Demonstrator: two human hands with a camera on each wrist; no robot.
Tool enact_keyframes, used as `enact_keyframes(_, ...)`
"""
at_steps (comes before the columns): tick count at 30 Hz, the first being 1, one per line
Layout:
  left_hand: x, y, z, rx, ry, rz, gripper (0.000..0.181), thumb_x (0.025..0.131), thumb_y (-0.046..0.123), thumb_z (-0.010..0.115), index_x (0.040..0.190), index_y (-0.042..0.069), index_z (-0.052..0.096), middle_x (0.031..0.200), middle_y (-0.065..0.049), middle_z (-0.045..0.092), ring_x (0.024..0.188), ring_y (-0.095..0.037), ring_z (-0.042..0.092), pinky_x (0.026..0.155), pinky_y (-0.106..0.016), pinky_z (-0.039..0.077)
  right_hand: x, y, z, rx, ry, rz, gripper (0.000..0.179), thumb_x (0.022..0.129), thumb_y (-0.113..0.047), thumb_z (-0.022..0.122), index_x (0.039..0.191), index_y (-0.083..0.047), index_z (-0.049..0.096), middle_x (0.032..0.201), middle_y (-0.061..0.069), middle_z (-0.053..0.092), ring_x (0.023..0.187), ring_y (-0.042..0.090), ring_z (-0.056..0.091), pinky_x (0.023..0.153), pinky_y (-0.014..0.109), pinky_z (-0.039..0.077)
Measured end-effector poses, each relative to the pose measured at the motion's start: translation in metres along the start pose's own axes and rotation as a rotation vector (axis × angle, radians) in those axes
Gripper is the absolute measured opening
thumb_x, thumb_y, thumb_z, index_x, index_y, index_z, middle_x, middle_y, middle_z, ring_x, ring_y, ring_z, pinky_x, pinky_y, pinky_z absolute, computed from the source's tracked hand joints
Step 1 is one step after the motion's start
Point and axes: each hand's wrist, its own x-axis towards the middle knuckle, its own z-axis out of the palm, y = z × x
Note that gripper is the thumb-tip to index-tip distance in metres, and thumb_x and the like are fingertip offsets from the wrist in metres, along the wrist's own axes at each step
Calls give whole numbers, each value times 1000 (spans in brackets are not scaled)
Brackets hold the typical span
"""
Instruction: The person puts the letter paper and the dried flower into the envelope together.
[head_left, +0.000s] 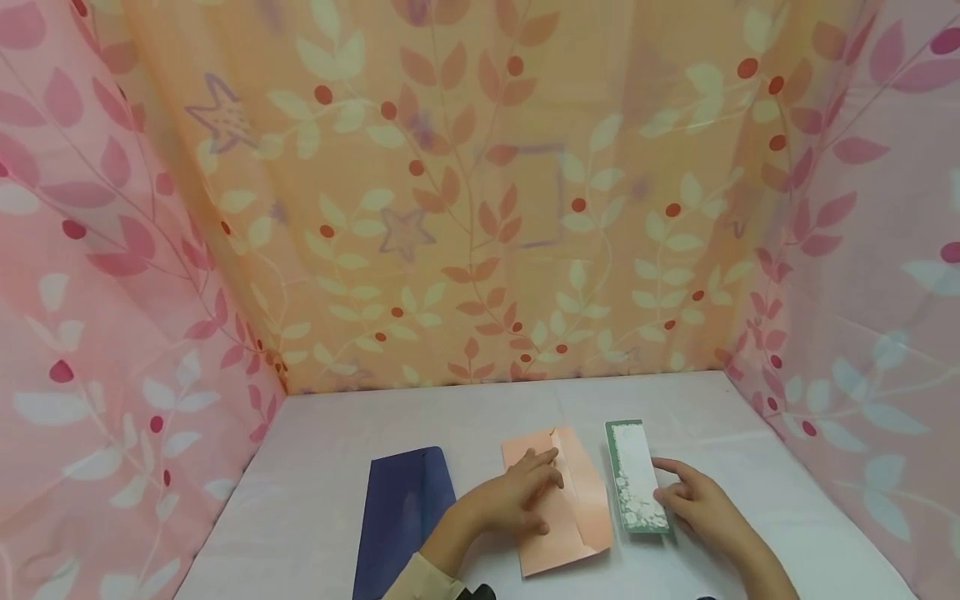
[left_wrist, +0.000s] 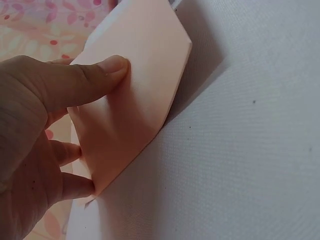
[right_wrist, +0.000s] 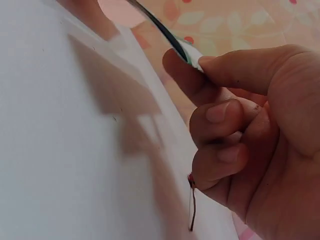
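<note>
A peach envelope [head_left: 536, 540] lies with its flap [head_left: 588, 483] unfolded to the right. My left hand [head_left: 517, 493] is over it, fingertips near the flap fold. In the left wrist view the thumb [left_wrist: 90, 82] lies on the envelope's face [left_wrist: 145, 65] and the other fingertips meet its edge, partly hidden, pinching it. Just right of the envelope is a narrow green-bordered card [head_left: 633, 475] with white flowers. My right hand [head_left: 697, 504] holds the card's right edge; the right wrist view shows thumb and forefinger pinching its edge [right_wrist: 192, 60], with the other fingers curled.
Left of the peach envelope, a dark blue envelope [head_left: 393, 517] lies on the white-covered table [head_left: 300, 475], partly behind the left forearm. Leaf-patterned curtains [head_left: 480, 275] close off the back and both sides.
</note>
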Motion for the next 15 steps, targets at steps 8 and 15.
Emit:
enact_keyframes(8, 1, 1, 3, 4, 1, -18, 56, 84, 21, 84, 128, 33, 52, 170, 6, 21, 157, -39, 17, 120, -59, 29, 6, -10, 21, 17, 44, -20, 62, 96, -19, 72, 149, -4, 44, 70, 5, 63, 46, 6, 37, 44, 21, 37)
enact_keyframes(15, 0, 2, 2, -4, 0, -17, 55, 85, 21, 83, 129, 32, 52, 171, 5, 22, 157, -39, 17, 120, -61, 28, 10, -12, 32, -4, 29, -70, 62, 95, -23, 73, 148, -4, 46, 70, 6, 67, 46, 3, 37, 44, 20, 36)
